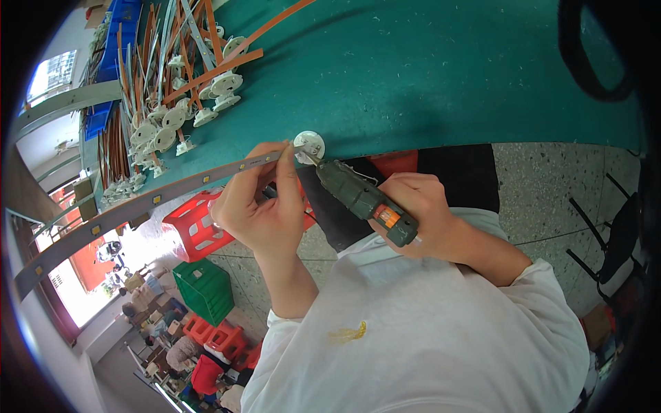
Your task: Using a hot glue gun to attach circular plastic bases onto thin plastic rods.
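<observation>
You sit at the near edge of a green table (413, 69), and your work sits right on that edge. Most of the green top ahead and to the right lies open. The far left corner is crowded with a heap of white discs (172, 120) and long orange and grey strips (206, 41), with blue bins (113, 41) behind them. Below the edge, a speckled floor shows to the right, and red (196, 227) and green crates (206, 289) stand to the left. Your left hand (261, 199) is raised at the table edge, fingers curled shut, pinching the end of a long grey strip (138, 206) dotted with small yellow squares; the strip runs away down to the left. Your right hand (420, 213) is wrapped closed around the back end of a dark green power screwdriver (358, 196), which slants up and left. Its tip meets a white round disc (310, 144) lying at the table edge, where the strip's end also arrives.
</observation>
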`<state>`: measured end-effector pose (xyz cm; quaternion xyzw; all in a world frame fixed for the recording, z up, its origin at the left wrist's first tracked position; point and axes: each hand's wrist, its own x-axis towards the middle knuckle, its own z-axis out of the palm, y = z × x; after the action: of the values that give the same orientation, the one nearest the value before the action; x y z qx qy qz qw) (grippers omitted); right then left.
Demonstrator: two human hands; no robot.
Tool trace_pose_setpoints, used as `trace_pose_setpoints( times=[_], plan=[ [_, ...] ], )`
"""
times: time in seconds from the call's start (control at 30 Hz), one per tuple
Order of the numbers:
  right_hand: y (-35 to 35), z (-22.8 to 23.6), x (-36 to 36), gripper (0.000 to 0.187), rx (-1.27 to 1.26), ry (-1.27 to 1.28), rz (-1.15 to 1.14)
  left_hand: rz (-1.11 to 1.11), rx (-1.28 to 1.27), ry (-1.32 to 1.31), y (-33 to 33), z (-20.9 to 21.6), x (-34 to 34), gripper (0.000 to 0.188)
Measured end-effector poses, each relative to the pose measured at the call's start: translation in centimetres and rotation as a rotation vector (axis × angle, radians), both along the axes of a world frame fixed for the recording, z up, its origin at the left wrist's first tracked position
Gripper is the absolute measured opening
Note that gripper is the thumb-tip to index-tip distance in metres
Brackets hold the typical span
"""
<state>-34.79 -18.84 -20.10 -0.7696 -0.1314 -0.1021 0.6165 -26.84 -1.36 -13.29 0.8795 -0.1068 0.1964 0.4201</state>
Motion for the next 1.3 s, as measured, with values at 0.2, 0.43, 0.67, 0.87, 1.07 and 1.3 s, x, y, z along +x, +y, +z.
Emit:
trace_pose_setpoints(
  times=[0.2, 0.43, 0.67, 0.87, 1.07, 1.3],
  plan=[
    [0.0, 0.3, 0.2, 0.021, 0.027, -0.025, -0.013, -0.098, -0.02, 0.138, 1.0, 1.2, 0.5, 0.011],
    [-0.7, 1.3, -0.1, 0.019, 0.032, 0.066, 0.043, -0.477, 0.055, 0.291, 3.5, 3.5, 3.9, 0.014],
    [-1.1, 1.8, -0.5, 0.016, 0.08, 0.115, 0.049, -0.479, 0.065, 0.33, 3.8, 3.1, 3.4, 0.021],
    [-2.7, 2.0, -1.1, 0.015, 0.126, 0.195, 0.026, -0.298, -0.032, 0.101, 2.0, 1.6, 1.8, 0.014],
    [-2.3, 1.4, -1.4, 0.017, 0.201, 0.154, -0.103, -0.095, -0.024, -0.003, -0.3, 0.3, 0.4, 0.015],
    [-1.4, 0.5, -0.5, 0.015, 0.179, 0.017, -0.074, -0.054, 0.111, -0.051, -1.2, 0.2, 0.6, 0.016]
  ],
)
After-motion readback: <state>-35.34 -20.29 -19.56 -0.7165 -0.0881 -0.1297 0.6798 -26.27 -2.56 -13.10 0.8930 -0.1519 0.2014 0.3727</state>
